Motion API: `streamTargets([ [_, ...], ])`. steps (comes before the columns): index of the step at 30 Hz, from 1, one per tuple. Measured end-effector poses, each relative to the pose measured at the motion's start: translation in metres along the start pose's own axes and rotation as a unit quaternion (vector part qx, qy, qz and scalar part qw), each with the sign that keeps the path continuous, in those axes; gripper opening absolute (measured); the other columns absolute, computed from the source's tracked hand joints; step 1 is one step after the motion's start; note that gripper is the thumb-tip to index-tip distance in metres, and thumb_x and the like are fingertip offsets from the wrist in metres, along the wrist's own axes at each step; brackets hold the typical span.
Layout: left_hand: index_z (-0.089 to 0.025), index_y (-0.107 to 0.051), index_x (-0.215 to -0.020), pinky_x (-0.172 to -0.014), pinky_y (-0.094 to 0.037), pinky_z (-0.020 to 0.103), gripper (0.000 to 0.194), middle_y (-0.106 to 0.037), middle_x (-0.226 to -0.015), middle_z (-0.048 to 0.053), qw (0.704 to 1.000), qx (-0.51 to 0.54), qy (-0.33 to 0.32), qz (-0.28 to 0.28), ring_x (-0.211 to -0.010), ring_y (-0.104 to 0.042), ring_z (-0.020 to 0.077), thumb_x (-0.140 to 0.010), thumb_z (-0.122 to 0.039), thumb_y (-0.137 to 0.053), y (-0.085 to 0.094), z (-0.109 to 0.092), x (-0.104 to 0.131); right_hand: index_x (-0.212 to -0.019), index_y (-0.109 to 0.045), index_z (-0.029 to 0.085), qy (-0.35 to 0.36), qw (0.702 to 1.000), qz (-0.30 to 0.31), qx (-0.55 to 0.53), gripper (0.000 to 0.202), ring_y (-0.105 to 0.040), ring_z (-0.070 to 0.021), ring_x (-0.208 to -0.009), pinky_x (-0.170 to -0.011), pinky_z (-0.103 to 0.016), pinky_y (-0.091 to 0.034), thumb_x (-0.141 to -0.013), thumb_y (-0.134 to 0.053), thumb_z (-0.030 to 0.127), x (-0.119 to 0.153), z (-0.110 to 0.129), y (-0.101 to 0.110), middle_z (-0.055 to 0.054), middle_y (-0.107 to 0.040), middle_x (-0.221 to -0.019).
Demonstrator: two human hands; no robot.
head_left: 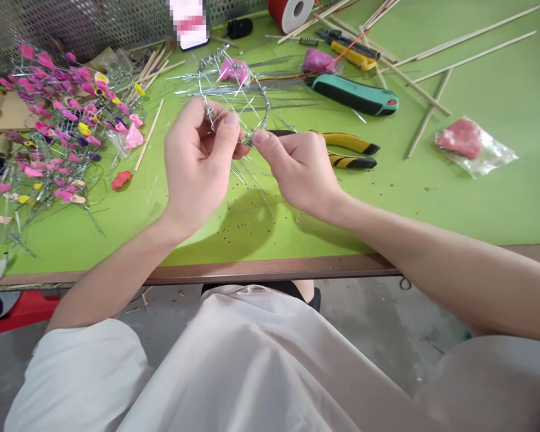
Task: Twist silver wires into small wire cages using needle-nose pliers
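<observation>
Head view: left hand (202, 162) and right hand (299, 165) both pinch the bottom of a twisted-wire ring (267, 107) over the green bench (477, 210). I'd anchor with the left and make small, snug twists with the right; yanking could warp the loop.

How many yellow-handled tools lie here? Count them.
2: yellow-handled pliers beside the right hand; a second yellow-handled tool beyond the green-handled tool. Some may be hidden.

both hands (200, 159) (303, 168) close together, pinched
</observation>
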State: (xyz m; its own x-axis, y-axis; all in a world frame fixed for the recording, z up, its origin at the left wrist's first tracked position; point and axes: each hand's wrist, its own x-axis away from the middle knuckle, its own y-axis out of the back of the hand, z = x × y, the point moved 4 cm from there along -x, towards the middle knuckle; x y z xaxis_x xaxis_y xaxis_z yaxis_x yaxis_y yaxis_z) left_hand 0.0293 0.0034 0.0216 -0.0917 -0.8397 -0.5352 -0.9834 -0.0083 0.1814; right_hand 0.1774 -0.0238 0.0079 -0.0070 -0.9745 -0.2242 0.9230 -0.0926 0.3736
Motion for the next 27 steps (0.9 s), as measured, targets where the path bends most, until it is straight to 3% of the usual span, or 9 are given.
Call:
streamTargets([
  [5, -0.028, -0.054, -0.087, -0.063, -0.057, 0.032, 0.044, -0.064, -0.079, -0.001, 1.0, -0.003, -0.02, 0.002, -0.066, -0.062, 0.013, -0.102, -0.07, -0.059, 0.002, 0.006, 0.0, -0.055, -0.021, 0.021, 0.009, 1.0, 0.005, -0.002, 0.081, -0.013, -0.0108, -0.057, -0.056, -0.035, -0.014, -0.103, -0.061, 0.073, -0.001, 0.002, 0.004, 0.002, -0.015, -0.055],
  [10, -0.03, -0.059, -0.088, -0.056, -0.055, 0.032, 0.045, -0.065, -0.076, -0.002, 0.998, 0.033, -0.058, 0.023, -0.06, -0.059, 0.0122, -0.094, -0.072, -0.072, 0.006, 0.013, -0.004, -0.056, -0.023, 0.022, 0.024, 1.0, -0.004, 0.009, 0.082, -0.015, -0.0109, -0.059, -0.057, -0.034, -0.02, -0.099, -0.061, 0.08, -0.001, 0.003, 0.008, 0.002, -0.015, -0.056],
  [16, -0.028, -0.055, -0.084, -0.059, -0.055, 0.031, 0.039, -0.064, -0.075, -0.001, 1.0, 0.025, -0.006, 0.0, -0.062, -0.061, 0.0132, -0.1, -0.062, -0.067, 0.002, 0.004, -0.002, -0.061, -0.029, 0.022, 0.017, 1.0, -0.001, 0.008, 0.071, -0.028, -0.0115, -0.061, -0.059, -0.031, -0.028, -0.104, -0.066, 0.063, 0.0, -0.004, 0.005, 0.002, -0.017, -0.06],
  [21, -0.028, -0.056, -0.084, -0.06, -0.056, 0.031, 0.034, -0.06, -0.075, -0.001, 0.999, 0.027, -0.026, 0.003, -0.063, -0.061, 0.0128, -0.101, -0.055, -0.068, 0.001, 0.003, 0.0, -0.059, -0.026, 0.022, 0.0, 1.0, 0.003, -0.006, 0.072, -0.019, -0.0104, -0.059, -0.056, -0.031, -0.022, -0.104, -0.068, 0.06, -0.001, -0.007, 0.003, 0.003, -0.017, -0.058],
  [27, -0.029, -0.052, -0.089, -0.063, -0.056, 0.033, 0.049, -0.06, -0.078, -0.001, 0.999, -0.017, -0.027, 0.042, -0.071, -0.06, 0.0135, -0.098, -0.076, -0.06, 0.004, 0.017, -0.005, -0.061, -0.028, 0.021, -0.003, 0.999, 0.014, -0.031, 0.07, -0.019, -0.0102, -0.06, -0.056, -0.031, -0.019, -0.104, -0.068, 0.059, -0.001, -0.011, 0.002, 0.003, -0.019, -0.059],
])
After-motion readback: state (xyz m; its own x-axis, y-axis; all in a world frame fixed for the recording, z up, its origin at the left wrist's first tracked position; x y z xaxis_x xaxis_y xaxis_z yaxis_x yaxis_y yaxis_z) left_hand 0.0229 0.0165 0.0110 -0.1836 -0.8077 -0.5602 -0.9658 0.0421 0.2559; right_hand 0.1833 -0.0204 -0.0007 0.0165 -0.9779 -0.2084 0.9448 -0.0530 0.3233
